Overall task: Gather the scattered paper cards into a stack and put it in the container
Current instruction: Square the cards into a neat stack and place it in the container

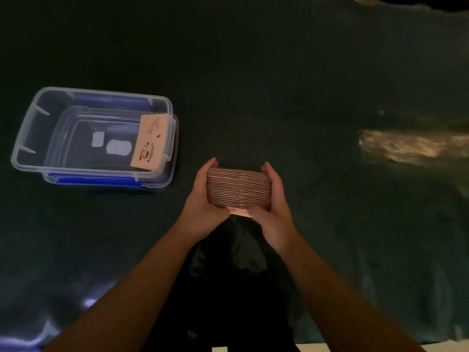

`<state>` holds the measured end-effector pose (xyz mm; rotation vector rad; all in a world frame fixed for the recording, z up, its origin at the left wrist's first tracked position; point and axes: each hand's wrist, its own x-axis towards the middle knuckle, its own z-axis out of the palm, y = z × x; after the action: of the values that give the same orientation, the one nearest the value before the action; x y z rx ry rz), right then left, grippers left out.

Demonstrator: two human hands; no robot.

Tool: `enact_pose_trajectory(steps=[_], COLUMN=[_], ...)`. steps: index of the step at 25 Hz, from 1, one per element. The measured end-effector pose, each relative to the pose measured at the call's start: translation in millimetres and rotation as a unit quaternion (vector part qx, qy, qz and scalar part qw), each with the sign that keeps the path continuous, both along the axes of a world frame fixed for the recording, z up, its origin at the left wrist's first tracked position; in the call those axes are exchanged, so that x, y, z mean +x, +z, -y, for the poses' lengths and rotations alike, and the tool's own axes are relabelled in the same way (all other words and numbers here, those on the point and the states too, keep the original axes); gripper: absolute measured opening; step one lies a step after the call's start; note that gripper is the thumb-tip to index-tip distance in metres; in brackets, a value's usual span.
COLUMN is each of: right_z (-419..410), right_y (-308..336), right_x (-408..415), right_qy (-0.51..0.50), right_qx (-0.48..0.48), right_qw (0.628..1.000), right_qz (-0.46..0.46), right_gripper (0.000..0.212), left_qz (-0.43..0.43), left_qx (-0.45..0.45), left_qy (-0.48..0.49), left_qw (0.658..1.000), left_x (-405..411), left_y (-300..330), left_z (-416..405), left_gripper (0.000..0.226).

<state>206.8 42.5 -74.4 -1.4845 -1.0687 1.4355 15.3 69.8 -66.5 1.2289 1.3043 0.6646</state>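
Now | both hands' fingers clasp ridged card stack (238, 189) | clear rectangular plastic container (30, 123) left

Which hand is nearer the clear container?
Left. The left hand grips the card stack on the side facing the container; the right hand holds the far side.

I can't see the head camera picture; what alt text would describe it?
Two bare hands, left hand and right hand, grip a stack of paper cards edge-on over a dark cloth. To the left sits an open clear container with one card inside.
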Motion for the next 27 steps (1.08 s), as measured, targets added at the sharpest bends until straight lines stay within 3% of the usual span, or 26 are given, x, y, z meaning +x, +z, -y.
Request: enact_pose_trajectory(steps=[2,3,6,10,16,21,27], right_z=[0.3,-2.7,-9.9,-10.9,-10.9,-20.3,-25.7], right_y=[-1.2,-0.2,0.1,-0.7,-5.3,-5.4,-1.5], right_x=[-14.9,-21.3,-29.0,-26.7,-20.2,-24.6,-30.1], right_qy=[-0.141,-0.19,-0.261,-0.25,-0.189,-0.245,-0.308], right_qx=[-0.016,-0.019,-0.029,-0.011,-0.003,-0.033,-0.06], right_qw=[0.989,0.981,0.964,0.967,0.981,0.969,0.949], right_qz=[-0.047,-0.014,0.05,0.05,0.041,0.009,-0.022], right_gripper=[0.053,0.039,0.027,0.028,0.033,0.015,0.016], left_qz=[0.087,0.095,-0.004,0.036,0.014,0.002,0.062], left_qx=[-0.023,-0.035,-0.009,-0.046,-0.04,-0.044,-0.071], left_qy=[0.09,0.144,0.235,0.248,0.195,0.204,0.255], left_qw=[0.992,0.984,0.972,0.967,0.98,0.978,0.962], left_x=[9.6,15.5,29.5,30.9,26.2,28.2,28.8], left_y=[0.0,1.8,4.0,6.2,5.0,4.3,3.6], left_z=[3.6,3.2,-3.7,-9.6,-16.1,-19.7,-22.1], left_gripper=[0.072,0.055,0.027,0.028,0.028,0.03,0.026])
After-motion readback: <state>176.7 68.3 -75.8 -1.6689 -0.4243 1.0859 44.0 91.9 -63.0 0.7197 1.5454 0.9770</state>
